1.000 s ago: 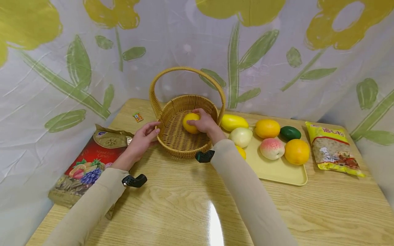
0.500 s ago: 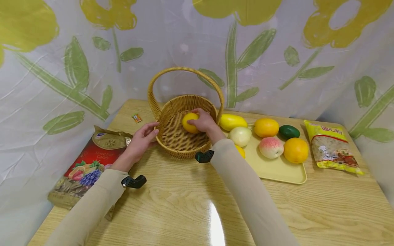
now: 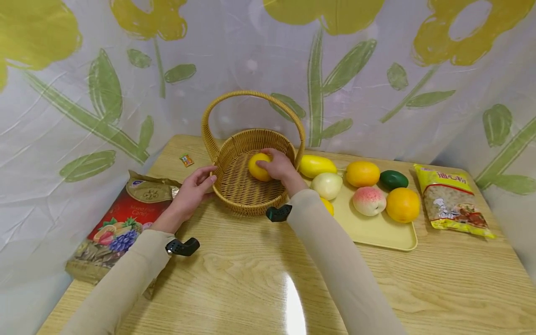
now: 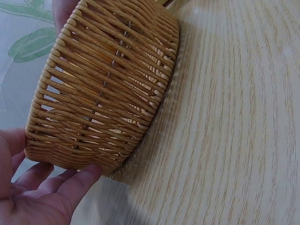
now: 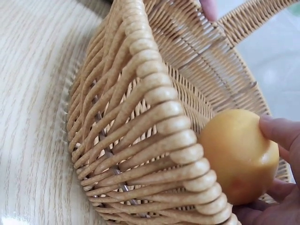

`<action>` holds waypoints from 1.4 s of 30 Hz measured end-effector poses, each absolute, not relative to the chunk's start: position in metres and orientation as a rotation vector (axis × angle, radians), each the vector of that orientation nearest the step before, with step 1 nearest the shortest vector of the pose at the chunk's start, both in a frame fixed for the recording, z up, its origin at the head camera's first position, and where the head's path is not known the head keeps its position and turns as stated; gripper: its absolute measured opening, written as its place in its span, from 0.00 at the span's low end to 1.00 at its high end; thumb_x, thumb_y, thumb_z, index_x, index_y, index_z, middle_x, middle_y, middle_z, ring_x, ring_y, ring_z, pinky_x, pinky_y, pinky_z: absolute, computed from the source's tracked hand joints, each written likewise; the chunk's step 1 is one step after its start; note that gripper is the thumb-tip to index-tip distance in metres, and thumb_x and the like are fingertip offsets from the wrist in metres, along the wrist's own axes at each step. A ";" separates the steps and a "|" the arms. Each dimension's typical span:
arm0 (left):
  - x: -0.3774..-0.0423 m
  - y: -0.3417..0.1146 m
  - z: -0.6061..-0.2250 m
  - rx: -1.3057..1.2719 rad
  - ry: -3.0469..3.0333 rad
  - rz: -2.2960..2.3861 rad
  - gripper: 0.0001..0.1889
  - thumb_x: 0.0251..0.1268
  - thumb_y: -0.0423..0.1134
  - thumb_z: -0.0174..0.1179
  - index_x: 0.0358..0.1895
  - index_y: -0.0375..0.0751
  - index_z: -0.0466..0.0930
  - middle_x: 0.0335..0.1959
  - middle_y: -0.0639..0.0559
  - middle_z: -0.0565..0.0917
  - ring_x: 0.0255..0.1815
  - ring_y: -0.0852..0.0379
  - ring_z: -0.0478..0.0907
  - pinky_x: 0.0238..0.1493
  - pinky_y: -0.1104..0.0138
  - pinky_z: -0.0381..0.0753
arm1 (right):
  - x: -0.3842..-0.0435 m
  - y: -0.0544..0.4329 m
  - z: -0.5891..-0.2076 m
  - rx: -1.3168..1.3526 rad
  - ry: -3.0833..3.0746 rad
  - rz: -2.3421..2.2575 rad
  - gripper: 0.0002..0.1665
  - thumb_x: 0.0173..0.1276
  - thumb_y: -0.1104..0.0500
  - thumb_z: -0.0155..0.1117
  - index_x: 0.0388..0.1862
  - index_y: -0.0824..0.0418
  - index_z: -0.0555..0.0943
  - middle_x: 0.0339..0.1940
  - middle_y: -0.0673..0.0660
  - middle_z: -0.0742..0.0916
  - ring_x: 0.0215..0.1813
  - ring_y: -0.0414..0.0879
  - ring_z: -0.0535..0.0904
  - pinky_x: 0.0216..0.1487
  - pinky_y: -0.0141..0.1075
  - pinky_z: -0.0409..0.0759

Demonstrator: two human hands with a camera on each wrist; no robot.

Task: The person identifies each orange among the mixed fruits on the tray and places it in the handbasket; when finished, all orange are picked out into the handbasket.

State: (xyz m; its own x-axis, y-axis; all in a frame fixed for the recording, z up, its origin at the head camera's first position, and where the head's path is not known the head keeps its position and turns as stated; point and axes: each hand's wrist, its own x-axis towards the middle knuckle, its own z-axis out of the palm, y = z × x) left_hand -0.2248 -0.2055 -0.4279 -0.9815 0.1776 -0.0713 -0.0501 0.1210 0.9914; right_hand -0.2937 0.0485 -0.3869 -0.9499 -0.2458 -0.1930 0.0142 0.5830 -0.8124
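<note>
Round, smooth orange-yellow fruit (image 3: 256, 168) in the round tan wicker basket (image 3: 237, 188) is likely light, stiff, slightly slick: hold opposite sides, as right hand's (image 3: 279, 165) fingers pinch; left hand's (image 3: 192, 190) fingers grip basket edge.

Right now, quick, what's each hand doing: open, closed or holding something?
Left hand: holding the wicker basket by its rim, on the left side.
Right hand: holding a round yellow-orange fruit inside the basket.

A right hand (image 5: 287, 204) grips a round orange-yellow fruit (image 5: 239, 154) inside a woven wicker basket (image 5: 161, 96) on a wood-grain tabletop (image 5: 37, 93), as another fingertip (image 5: 209, 9) shows at the far rim near the handle (image 5: 258, 18).
</note>
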 end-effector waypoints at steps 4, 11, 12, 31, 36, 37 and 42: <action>-0.224 -0.205 -0.428 0.127 2.214 1.975 0.27 0.79 0.41 0.46 0.74 0.35 0.56 0.77 0.43 0.56 0.76 0.47 0.52 0.66 0.44 0.67 | -0.292 0.047 -0.382 -0.284 2.636 -1.179 0.31 0.76 0.53 0.56 0.74 0.58 0.66 0.73 0.60 0.69 0.75 0.55 0.59 0.72 0.45 0.61; -0.225 -0.205 -0.429 0.131 2.220 1.980 0.26 0.79 0.41 0.46 0.74 0.34 0.56 0.76 0.42 0.57 0.76 0.47 0.53 0.65 0.43 0.67 | -0.278 0.047 -0.365 -0.508 2.742 -1.076 0.32 0.76 0.52 0.56 0.74 0.61 0.65 0.74 0.62 0.68 0.75 0.56 0.58 0.73 0.46 0.59; -0.225 -0.205 -0.429 0.129 2.224 1.977 0.26 0.79 0.41 0.46 0.74 0.34 0.57 0.76 0.42 0.57 0.76 0.47 0.53 0.65 0.43 0.67 | -0.273 0.048 -0.363 -0.542 2.745 -1.074 0.31 0.76 0.52 0.56 0.74 0.61 0.65 0.73 0.62 0.68 0.75 0.56 0.59 0.73 0.46 0.60; -0.225 -0.202 -0.428 0.133 2.235 1.979 0.26 0.79 0.40 0.46 0.74 0.34 0.56 0.77 0.42 0.56 0.76 0.48 0.52 0.65 0.42 0.67 | -0.154 0.136 -0.375 -0.581 2.527 -1.634 0.29 0.71 0.53 0.64 0.69 0.58 0.72 0.68 0.53 0.75 0.70 0.47 0.69 0.69 0.41 0.68; -0.224 -0.203 -0.428 0.120 2.249 1.969 0.26 0.79 0.41 0.46 0.74 0.34 0.56 0.77 0.43 0.56 0.76 0.48 0.53 0.65 0.43 0.68 | -0.137 0.173 -0.386 -0.383 2.496 -1.719 0.33 0.71 0.51 0.63 0.72 0.60 0.68 0.70 0.56 0.72 0.71 0.51 0.67 0.71 0.46 0.66; -0.224 -0.203 -0.428 0.117 2.253 1.966 0.26 0.79 0.41 0.46 0.74 0.35 0.57 0.77 0.43 0.56 0.76 0.48 0.53 0.65 0.43 0.68 | -0.135 0.179 -0.389 -0.345 2.496 -1.718 0.34 0.72 0.50 0.63 0.72 0.60 0.67 0.71 0.56 0.72 0.72 0.52 0.66 0.71 0.47 0.65; -0.224 -0.204 -0.428 0.109 2.261 1.959 0.26 0.79 0.41 0.46 0.74 0.35 0.57 0.77 0.43 0.56 0.76 0.48 0.53 0.65 0.44 0.68 | -0.125 0.208 -0.398 -0.197 2.537 -1.676 0.37 0.72 0.45 0.60 0.74 0.59 0.65 0.73 0.57 0.70 0.73 0.53 0.64 0.71 0.47 0.64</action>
